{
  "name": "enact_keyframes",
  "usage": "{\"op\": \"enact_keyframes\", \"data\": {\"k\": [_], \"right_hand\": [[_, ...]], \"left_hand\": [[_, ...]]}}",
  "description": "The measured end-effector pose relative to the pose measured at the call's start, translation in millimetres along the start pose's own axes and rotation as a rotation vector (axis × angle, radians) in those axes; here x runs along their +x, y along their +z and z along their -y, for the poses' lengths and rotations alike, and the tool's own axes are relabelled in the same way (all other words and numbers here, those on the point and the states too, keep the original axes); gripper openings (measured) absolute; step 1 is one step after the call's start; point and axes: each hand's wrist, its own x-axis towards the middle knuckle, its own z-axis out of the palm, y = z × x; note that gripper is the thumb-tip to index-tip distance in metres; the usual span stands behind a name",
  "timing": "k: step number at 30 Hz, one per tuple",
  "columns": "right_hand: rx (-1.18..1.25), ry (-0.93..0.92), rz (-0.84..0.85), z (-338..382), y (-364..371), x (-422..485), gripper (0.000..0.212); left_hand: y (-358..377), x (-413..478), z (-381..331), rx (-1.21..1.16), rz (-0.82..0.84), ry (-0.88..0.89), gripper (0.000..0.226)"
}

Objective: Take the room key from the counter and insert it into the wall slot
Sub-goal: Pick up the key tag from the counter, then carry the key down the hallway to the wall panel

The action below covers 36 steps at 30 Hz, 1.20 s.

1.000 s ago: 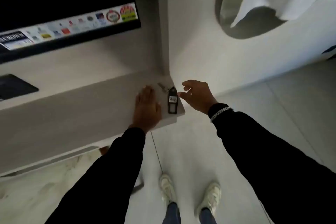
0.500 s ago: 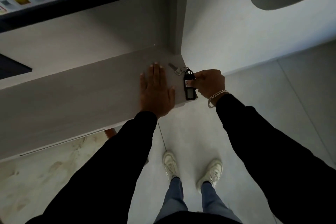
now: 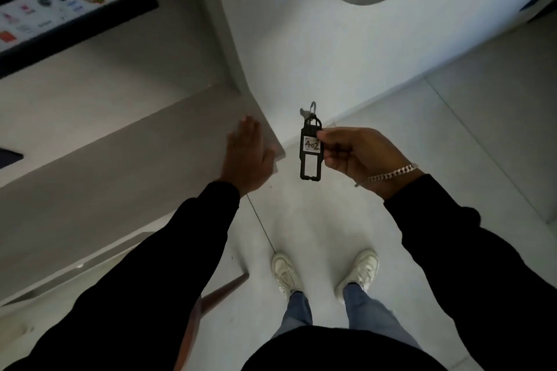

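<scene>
Handwritten "402" on the key tag

The black plastic key tag (image 3: pixel 310 150), pinched in the right hand (image 3: pixel 358 156), carries a white label reading "402"; the stickers on the screen bezel (image 3: pixel 75 3), up and well left of the left hand (image 3: pixel 247 159), are too blurred to read

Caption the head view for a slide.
Right hand holds black plastic room-key tag off grey counter; left hand rests flat.

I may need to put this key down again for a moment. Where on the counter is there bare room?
The counter is bare from the left hand leftward, as far as the dark object at the frame's left edge. Only the end corner is taken, under that flat hand. The right hand holds the key tag out past the counter's end, over the floor.
</scene>
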Motion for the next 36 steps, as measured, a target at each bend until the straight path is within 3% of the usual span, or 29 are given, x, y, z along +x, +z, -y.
{"op": "enact_keyframes", "data": {"k": [5,11,16,22,25,30,36], "right_hand": [[0.168,-0.028,0.071,10,-76,-59,0.022],[0.179,-0.086,-0.064,16,-188,-125,0.043],[0.207,-0.177,-0.207,30,-277,-164,0.025],[0.229,-0.285,-0.356,73,-378,-179,0.028],[0.211,-0.294,-0.380,107,-428,-171,0.019],[0.162,-0.320,-0.415,187,-511,-147,0.028],[0.258,-0.356,-0.489,265,-596,-137,0.005]], "left_hand": [[14,-18,-91,-0.175,-0.030,0.223,0.063],[44,-26,-224,-0.186,-0.003,0.387,0.077],[65,-15,-328,-0.256,0.017,0.497,0.071],[88,26,-440,-0.260,0.079,0.667,0.069],[99,57,-490,-0.222,0.048,0.731,0.070],[111,129,-574,-0.166,-0.035,0.842,0.069],[114,207,-685,-0.299,-0.078,0.930,0.060]]}}
